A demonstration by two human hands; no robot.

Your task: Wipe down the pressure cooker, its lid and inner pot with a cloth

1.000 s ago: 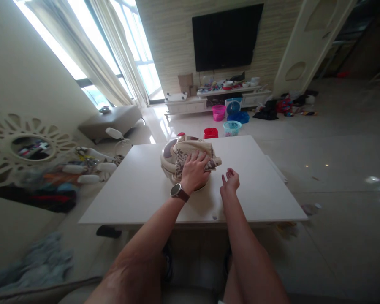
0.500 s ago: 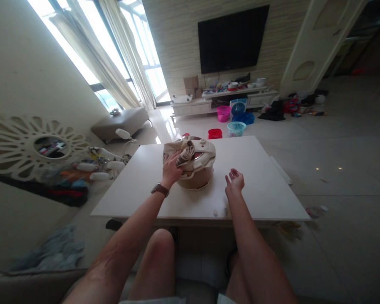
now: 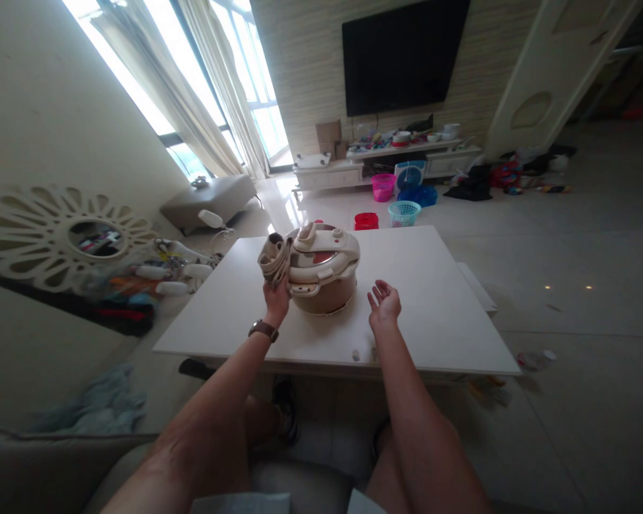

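The person's left hand [image 3: 277, 301] holds a bunched cloth [image 3: 274, 261] at the side of the pot [image 3: 326, 291], the right hand [image 3: 387, 305] loosely spread, over a white table [image 3: 434, 285].

A white table [image 3: 436, 307] bears a lidded cooker [image 3: 326, 294].

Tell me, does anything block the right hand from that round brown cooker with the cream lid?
Nothing visible does: only white tabletop shows between the right hand and the round brown cooker. The bunched beige-and-brown cloth is in the left hand, on the cooker's left side.
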